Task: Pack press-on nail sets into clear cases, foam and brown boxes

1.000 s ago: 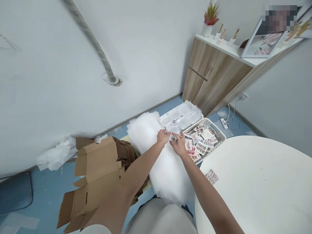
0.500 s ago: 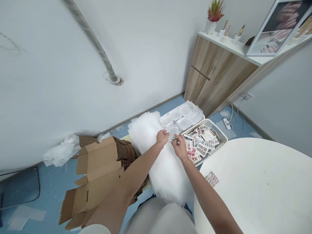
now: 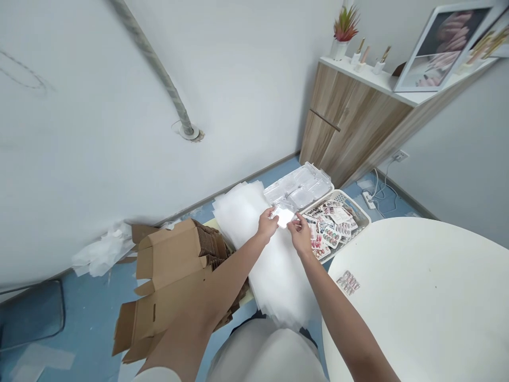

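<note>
A small clear plastic box, its surface glaring white with reflected light, is held up between both hands. My left hand pinches its left edge with thumb and fingers. At the right edge, the bent fingers of my right hand grip the corner. Just behind lies a tray filled with more clear plastic boxes. Close to my right hand is a white basket heaped with cards of press-on nails. Beneath my hands spreads a stack of white translucent sheets.
Flattened cardboard boxes are stacked on the left. A round white table stands at right, with one set of press-on nails near its edge. Behind are a wooden cabinet and a power strip on the floor.
My right hand has closed in on the clear box's right edge, where its fingers were spread beside it. The box has tilted and now reflects bright light. The view has shifted slightly.
</note>
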{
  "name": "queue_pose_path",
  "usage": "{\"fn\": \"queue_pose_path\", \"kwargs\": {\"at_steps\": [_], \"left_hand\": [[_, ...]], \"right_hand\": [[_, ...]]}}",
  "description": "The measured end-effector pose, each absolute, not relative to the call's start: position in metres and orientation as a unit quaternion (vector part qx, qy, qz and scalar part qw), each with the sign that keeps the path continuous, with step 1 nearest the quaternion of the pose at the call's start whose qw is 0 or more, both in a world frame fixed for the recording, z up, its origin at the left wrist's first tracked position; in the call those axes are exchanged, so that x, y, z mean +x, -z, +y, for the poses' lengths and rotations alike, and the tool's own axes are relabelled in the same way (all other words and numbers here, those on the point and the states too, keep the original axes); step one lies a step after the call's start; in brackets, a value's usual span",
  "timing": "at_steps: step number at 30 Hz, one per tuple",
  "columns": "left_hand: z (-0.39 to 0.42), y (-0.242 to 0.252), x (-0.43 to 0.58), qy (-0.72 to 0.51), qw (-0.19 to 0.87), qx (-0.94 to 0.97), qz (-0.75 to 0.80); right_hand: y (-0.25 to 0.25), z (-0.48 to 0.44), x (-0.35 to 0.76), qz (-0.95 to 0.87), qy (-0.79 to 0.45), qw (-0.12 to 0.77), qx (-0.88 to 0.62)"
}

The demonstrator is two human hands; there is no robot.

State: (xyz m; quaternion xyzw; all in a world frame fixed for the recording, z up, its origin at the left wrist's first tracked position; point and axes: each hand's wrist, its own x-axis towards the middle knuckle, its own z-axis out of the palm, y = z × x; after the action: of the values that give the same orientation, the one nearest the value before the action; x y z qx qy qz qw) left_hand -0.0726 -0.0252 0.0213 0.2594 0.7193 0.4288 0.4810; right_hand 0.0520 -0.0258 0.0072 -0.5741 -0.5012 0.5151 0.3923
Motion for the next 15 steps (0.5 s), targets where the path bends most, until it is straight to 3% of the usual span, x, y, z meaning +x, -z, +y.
{"fn": "queue_pose_path", "kwargs": {"at_steps": [9, 15], "left_hand": [[-0.077, -0.062, -0.055, -0.458, 0.572, 0.327, 0.596], [-0.131, -0.07, -0.019, -0.395, 0.638, 0.43, 0.502]], "right_hand": [[-0.048, -0.07, 0.092, -0.467, -0.516, 0.436, -0.57], [-0.076, -0.15, 0.13, -0.468, -0.537, 0.446, -0.542]]}}
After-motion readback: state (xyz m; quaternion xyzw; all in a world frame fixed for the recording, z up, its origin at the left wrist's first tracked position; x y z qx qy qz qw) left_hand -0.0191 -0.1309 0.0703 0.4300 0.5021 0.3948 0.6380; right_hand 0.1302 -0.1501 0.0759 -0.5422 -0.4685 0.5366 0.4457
